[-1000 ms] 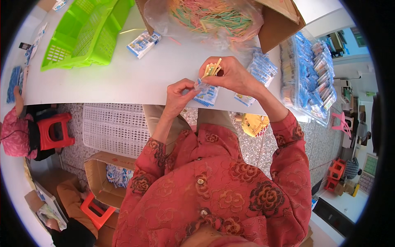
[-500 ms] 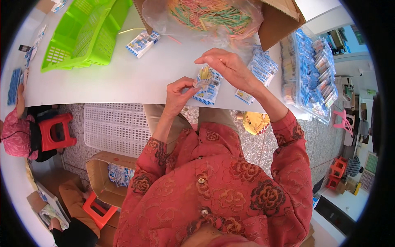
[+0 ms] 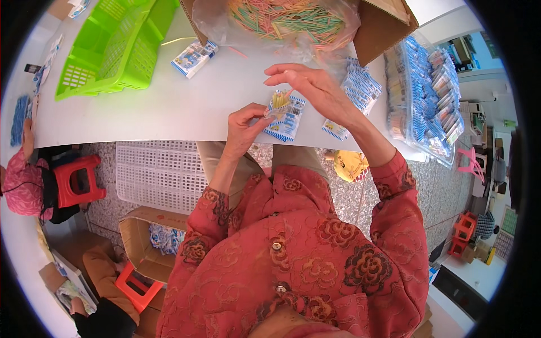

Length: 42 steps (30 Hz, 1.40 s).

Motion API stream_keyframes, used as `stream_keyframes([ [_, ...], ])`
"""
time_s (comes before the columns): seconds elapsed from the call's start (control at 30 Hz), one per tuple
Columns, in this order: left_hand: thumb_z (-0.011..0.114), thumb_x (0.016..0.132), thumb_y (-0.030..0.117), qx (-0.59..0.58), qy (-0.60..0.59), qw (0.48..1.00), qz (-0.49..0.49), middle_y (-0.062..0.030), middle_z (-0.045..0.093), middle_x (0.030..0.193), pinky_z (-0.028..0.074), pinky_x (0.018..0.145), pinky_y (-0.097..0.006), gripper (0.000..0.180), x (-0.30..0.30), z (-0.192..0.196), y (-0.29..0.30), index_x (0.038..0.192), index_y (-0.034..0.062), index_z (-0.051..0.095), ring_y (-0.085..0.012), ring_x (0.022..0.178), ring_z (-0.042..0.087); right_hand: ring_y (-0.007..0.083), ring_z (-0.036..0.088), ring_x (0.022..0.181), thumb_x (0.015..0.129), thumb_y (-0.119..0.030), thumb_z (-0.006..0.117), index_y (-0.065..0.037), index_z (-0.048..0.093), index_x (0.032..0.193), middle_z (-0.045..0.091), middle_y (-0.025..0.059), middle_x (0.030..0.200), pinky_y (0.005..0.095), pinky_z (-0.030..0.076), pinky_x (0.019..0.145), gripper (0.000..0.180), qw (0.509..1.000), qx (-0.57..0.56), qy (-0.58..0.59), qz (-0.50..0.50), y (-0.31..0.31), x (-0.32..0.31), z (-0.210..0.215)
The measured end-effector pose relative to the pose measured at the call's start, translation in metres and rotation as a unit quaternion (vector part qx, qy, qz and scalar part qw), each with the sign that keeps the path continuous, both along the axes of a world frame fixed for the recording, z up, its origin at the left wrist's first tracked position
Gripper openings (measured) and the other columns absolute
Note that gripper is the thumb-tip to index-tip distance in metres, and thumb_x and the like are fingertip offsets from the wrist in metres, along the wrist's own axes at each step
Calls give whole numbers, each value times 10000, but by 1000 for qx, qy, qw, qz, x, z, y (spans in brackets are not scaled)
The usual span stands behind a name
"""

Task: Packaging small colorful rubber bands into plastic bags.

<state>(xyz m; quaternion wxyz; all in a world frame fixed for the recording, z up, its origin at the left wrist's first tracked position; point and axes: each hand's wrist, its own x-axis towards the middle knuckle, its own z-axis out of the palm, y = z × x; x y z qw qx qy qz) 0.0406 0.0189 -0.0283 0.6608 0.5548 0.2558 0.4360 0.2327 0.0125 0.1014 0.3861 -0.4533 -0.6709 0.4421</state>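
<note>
Left hand (image 3: 243, 128) pinches the small blue-and-white packet (image 3: 284, 116) at its left edge, thumb and fingers pressed together on it, holding it just above the near edge of the white table (image 3: 141, 107), mouth turned up so the contents stay in; a bunch of pale yellow sticks (image 3: 279, 99) pokes out of the packet's top; right hand (image 3: 313, 87) hovers right above the sticks, fingers loosely spread and curved, thumb near the stick tips, not clearly clamped on anything, so it reads as open; likely there to tamp or steady the sticks while the left keeps the mouth accessible; the cardboard box (image 3: 383, 31) lined with a clear bag of coloured sticks (image 3: 287, 17) sits at the far side of the table, close enough for the right hand to reach; flat empty packets (image 3: 360, 84) lie just right of the hands, one more (image 3: 337, 128) at the table edge; a filled packet (image 3: 194, 56) lies apart, next to the green basket (image 3: 107, 50) at far left; a clear bag of finished blue packs (image 3: 428, 96) is stacked at the right end; white crate (image 3: 152, 174) under the table, carton with packets (image 3: 149, 242) on the floor; another person in pink (image 3: 25, 180) sits at left by a red stool (image 3: 79, 180)
</note>
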Motion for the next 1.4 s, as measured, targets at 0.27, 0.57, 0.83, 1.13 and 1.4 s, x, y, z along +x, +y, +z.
stream_keyframes([
  [0.27,635,817,-58,-2,5,1000,1,-48,642,912,472,743,-226,123,0,-1,1,937,-49,658,-91,844,581,150,519,1052,988,-266,437,-45,493,1298,540,85,1231,288,417,915,384,997,-73,22,-5,-10,-10,-25],
  [0.57,631,844,-8,-11,32,999,7,-26,657,859,466,698,-206,117,2,8,-4,952,-43,659,-59,783,577,68,524,803,944,-184,541,9,604,1093,614,3,852,233,447,743,252,995,-28,3,-95,-36,-4,-52],
  [0.83,608,889,61,32,99,992,72,-16,650,834,461,675,-205,138,-1,38,-8,965,-43,657,-45,761,559,51,508,724,935,-153,560,23,632,977,595,-3,769,221,444,664,195,983,-39,6,-177,-45,-1,-55],
  [1.13,619,883,47,-67,12,997,26,-29,654,847,476,681,-198,123,17,56,-22,955,-50,639,-53,760,579,30,538,743,847,-122,655,-1,620,1052,625,-13,852,210,465,662,240,970,-91,185,-129,-56,3,-60],
  [1.4,682,817,36,-5,128,992,-8,-15,670,792,480,623,-204,124,32,52,-28,927,-10,648,-41,688,586,51,572,814,843,-80,659,0,607,1114,642,2,960,216,482,718,287,966,-131,175,-137,-82,20,-62],
])
